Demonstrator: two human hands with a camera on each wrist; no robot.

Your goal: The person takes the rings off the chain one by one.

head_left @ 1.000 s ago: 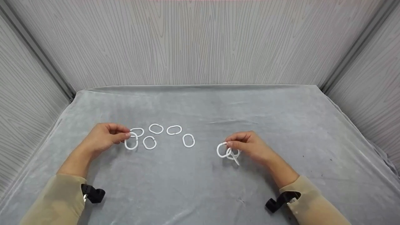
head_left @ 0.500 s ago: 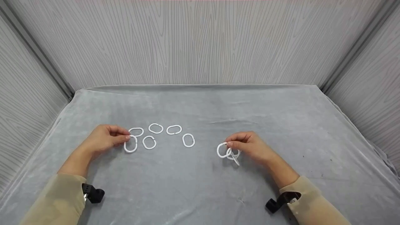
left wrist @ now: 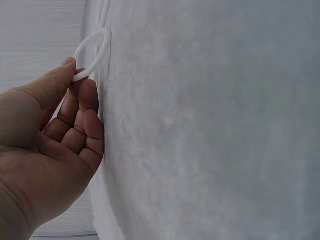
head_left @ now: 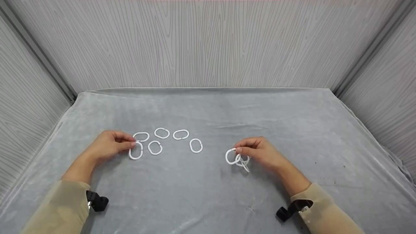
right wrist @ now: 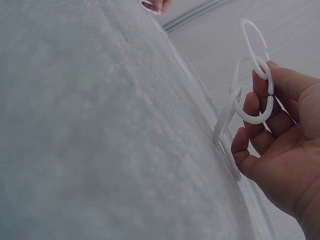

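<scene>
So your left hand (head_left: pixel 109 145) is pinching a single white ring (head_left: pixel 136 150) by its top edge, right on the grey tabletop (head_left: pixel 208 110) next to four loose rings (head_left: pixel 162 133). Your right hand (head_left: pixel 261 152) is pinching a linked bunch of rings (head_left: pixel 236 158), dangling over the cloth further right.

The rings (head_left: pixel 155 148) look like smooth, white, slightly glossy plastic. The table cover (head_left: pixel 208 195) is soft, matt grey cloth with a velvety nap. The walls (head_left: pixel 208 42) show a pale, matt wood grain.
</scene>
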